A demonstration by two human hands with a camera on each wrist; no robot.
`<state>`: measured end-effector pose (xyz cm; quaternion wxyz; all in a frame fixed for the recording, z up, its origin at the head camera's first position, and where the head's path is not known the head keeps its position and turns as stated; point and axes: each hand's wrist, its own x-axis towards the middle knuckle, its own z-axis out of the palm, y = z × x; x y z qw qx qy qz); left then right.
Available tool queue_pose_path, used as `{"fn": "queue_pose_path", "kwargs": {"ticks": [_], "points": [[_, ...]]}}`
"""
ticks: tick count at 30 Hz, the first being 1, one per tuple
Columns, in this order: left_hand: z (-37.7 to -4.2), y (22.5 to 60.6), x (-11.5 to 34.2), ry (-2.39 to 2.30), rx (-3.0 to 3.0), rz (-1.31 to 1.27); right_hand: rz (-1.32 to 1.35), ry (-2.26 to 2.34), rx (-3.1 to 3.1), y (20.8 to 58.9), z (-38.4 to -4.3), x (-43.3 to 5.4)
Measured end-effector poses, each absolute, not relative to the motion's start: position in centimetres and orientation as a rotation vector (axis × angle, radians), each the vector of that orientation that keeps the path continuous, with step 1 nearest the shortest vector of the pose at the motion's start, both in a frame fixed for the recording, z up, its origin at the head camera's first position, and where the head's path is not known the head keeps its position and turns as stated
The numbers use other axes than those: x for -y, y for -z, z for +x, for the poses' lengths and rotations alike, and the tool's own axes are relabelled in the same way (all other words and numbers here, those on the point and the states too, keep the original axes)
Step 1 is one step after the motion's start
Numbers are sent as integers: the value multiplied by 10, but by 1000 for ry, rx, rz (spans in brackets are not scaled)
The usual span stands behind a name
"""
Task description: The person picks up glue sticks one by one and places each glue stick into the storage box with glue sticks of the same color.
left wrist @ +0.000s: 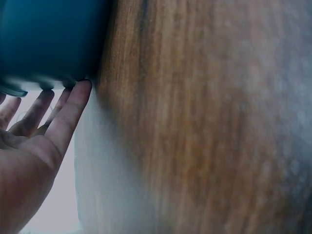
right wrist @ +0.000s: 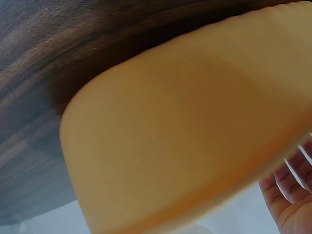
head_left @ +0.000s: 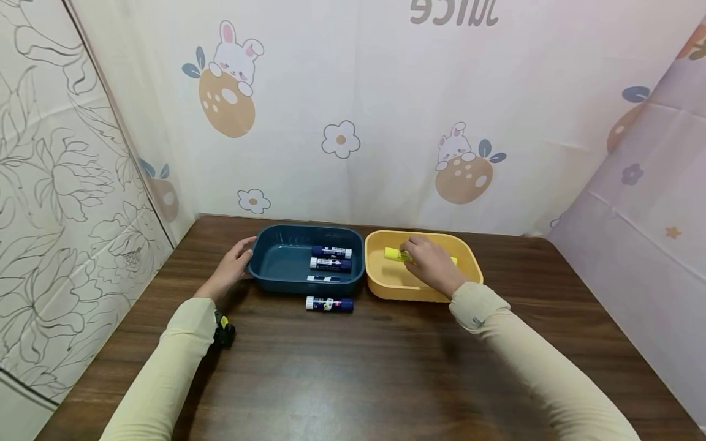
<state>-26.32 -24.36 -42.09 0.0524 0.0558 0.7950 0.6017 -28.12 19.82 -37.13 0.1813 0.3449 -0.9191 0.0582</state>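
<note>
My left hand (head_left: 234, 264) touches the left end of a dark blue plastic bin (head_left: 276, 285); in the left wrist view its fingers (left wrist: 73, 109) reach out straight against the bin wall. Inside lie several navy glue sticks (head_left: 331, 264) with white caps, at the right end. My right hand (head_left: 431, 262) reaches into a yellow bin (head_left: 380, 290), its fingertips curled on a yellow marker-like stick (head_left: 393, 253). Another yellow piece (head_left: 454, 260) shows past the hand. The right wrist view has the bin wall (right wrist: 185, 136) hiding the fingertips and stick.
One navy glue stick (head_left: 330, 304) lies on the wooden table (head_left: 331, 373) in front of the blue bin. The bins stand side by side near the back edge. A printed curtain (head_left: 386, 171) hangs behind. A small black device (head_left: 224, 332) sits at the left wrist.
</note>
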Motion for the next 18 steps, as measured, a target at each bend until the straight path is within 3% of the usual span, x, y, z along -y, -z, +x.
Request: {"fn": "queue_pose_path", "kwargs": {"ticks": [18], "points": [[-268, 422, 246, -1847, -2380, 115, 909, -109, 2721, 397, -308, -196]]}}
